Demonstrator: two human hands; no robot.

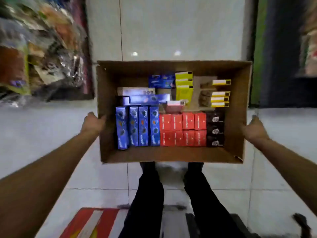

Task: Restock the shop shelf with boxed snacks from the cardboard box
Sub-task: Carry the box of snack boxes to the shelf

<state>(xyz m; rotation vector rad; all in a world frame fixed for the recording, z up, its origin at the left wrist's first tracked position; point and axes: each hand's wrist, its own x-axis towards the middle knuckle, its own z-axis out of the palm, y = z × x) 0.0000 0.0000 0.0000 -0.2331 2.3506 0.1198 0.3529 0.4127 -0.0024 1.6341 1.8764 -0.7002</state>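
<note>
Head view, left to right: left hand (93, 123) gripping the cardboard box (171, 156) by its left wall; inside, blue snack boxes (138, 126), red boxes (182, 128), dark boxes (215, 129), yellow boxes (184, 88) behind; right hand (254, 128) holding the right wall.

we see a plain brown box (171, 154) holding packs in blocks of colour: blue packs (137, 126) with dark round prints, red packs (182, 128) with small white marks, black packs (215, 128) with white marks, yellow packs (184, 88) and one pink pack (174, 105). more yellow-edged packs (220, 97) sit beside tan ones. the floor (51, 134) is pale grey tile with thin dark seams. our trousers (147, 203) are black. a red sheet (89, 222) with white stripes lies low left. blurred bags (42, 48) show orange, green and silver.
</note>
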